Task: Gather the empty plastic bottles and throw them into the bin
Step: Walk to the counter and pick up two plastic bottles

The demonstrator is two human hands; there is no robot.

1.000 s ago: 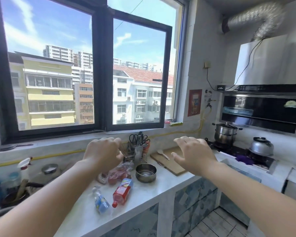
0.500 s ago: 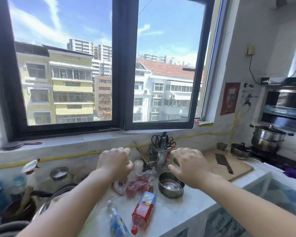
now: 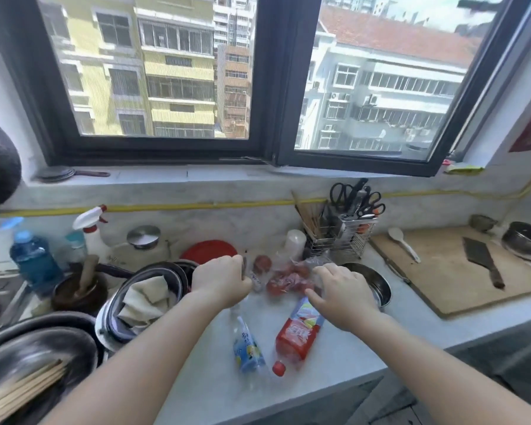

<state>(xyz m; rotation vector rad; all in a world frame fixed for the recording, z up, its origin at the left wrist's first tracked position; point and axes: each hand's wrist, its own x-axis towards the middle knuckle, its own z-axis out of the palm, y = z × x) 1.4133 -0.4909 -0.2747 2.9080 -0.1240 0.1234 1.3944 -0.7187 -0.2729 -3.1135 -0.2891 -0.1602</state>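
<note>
Kitchen countertop (image 3: 411, 320) below a window, seen from above, with places given relative to the red-labelled bottle (image 3: 299, 334). Far to its left, stacked metal bowls (image 3: 43, 342) run off the frame edge, and a pan holding a folded cloth (image 3: 146, 297) is partly covered by the left forearm. The left hand (image 3: 219, 282) hovers up-left of the bottle, fingers curled under; whether it grips anything cannot be told. Just left of the bottle lies a blue-labelled bottle (image 3: 247, 348), its upper end blurred. Both bottles lie on their sides, red cap toward the viewer. The right hand (image 3: 342, 294), fingers spread and bent, covers the red-labelled bottle's far end; contact is unclear. Behind it, a bag of tomatoes (image 3: 288, 279) is indistinct. To the right, a cutting board (image 3: 442, 271) is cut off.
</note>
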